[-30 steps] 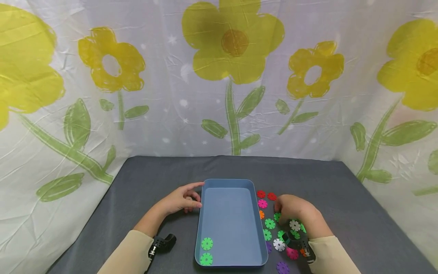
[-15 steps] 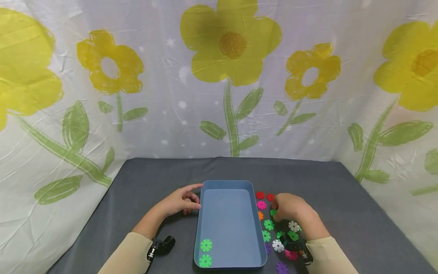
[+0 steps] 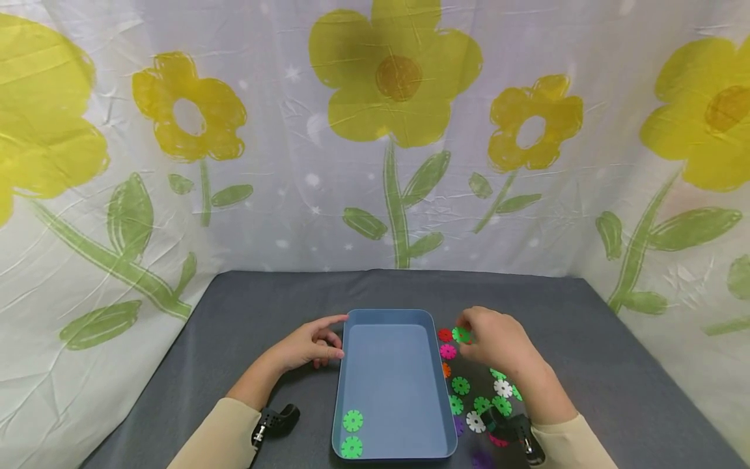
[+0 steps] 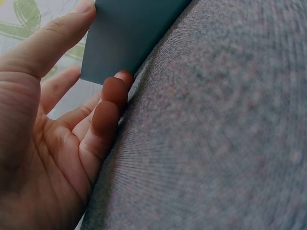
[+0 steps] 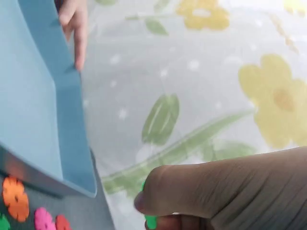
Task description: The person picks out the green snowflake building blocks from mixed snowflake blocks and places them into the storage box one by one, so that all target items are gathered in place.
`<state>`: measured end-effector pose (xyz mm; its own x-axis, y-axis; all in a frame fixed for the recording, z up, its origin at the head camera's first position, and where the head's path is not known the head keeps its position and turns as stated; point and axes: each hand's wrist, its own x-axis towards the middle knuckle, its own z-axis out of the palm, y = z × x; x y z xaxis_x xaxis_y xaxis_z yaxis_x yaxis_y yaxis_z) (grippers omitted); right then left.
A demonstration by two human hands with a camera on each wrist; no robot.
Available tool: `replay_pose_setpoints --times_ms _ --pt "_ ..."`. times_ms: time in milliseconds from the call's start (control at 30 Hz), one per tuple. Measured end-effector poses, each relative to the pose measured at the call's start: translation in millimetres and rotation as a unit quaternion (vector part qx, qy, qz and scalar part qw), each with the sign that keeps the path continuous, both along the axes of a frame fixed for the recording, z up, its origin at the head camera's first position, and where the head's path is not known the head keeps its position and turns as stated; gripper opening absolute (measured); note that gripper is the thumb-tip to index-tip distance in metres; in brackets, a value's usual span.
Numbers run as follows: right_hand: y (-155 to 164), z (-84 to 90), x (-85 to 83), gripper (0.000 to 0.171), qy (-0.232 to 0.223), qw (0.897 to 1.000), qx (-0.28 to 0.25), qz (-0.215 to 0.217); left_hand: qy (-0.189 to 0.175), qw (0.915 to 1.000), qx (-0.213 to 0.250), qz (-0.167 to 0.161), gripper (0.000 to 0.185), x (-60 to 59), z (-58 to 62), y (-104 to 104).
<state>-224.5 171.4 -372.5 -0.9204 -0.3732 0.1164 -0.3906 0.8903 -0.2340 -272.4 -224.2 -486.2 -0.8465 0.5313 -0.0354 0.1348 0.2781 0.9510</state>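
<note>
My right hand [image 3: 500,342] pinches a green notched disc [image 3: 461,335] between thumb and fingers, just right of the blue tray's [image 3: 338,397] far right part. In the right wrist view a sliver of that green disc [image 5: 151,221] shows by the thumb, the rest covered by the hand. At the tray's left side, my left hand [image 3: 310,343] touches the wall with the tips of thumb and index finger; its other fingers bend loosely near the cloth, as the left wrist view shows. Two green discs [image 3: 353,421] lie in the tray's near left corner.
Right of the tray lie several loose discs: red [image 3: 445,335], pink [image 3: 448,352], orange [image 3: 446,370], green [image 3: 460,385], white [image 3: 476,421] and purple [image 3: 483,460]. Dark grey cloth [image 3: 281,293] covers the table. A flowered curtain [image 3: 281,195] hangs behind and at both sides.
My right hand has picked a green disc from the pile and moved it away from me, up beside the red disc. The left hand keeps its place at the tray.
</note>
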Motion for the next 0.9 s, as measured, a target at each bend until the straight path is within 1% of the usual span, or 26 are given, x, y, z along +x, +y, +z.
replay_pose_setpoints --times_ms 100,200,300,400,533,667,767,900 --pt "-8 4.6 6.9 0.026 0.035 0.999 -0.024 0.014 0.0 1.0 0.001 0.001 0.082 0.9 1.1 1" --pt "-16 7.2 12.5 0.024 0.078 0.995 -0.047 0.035 -0.001 1.0 0.003 0.006 0.081 1.3 1.3 2" --pt "-25 7.7 17.2 0.022 0.127 0.988 -0.058 0.062 -0.003 0.9999 0.006 0.009 0.081 1.8 2.0 2" --pt "-33 7.1 21.4 0.018 0.16 0.981 -0.068 0.091 -0.002 0.9999 0.006 0.012 0.081 2.5 2.9 2" --pt "-44 4.7 26.1 0.015 0.186 0.97 -0.084 0.135 -0.001 0.9999 0.004 0.015 0.081 3.5 2.8 2" --pt "-56 0.8 30.0 0.017 0.212 0.956 -0.104 0.173 0.002 0.9998 -0.002 0.018 0.081 4.1 2.3 2" --pt "-64 -2.8 32.4 0.018 0.229 0.946 -0.123 0.193 0.004 0.9998 -0.004 0.018 0.081 4.2 2.2 3" --pt "-76 -9.2 35.6 0.018 0.24 0.936 -0.152 0.209 0.001 0.9998 -0.003 0.021 0.08 4.9 4.0 4"
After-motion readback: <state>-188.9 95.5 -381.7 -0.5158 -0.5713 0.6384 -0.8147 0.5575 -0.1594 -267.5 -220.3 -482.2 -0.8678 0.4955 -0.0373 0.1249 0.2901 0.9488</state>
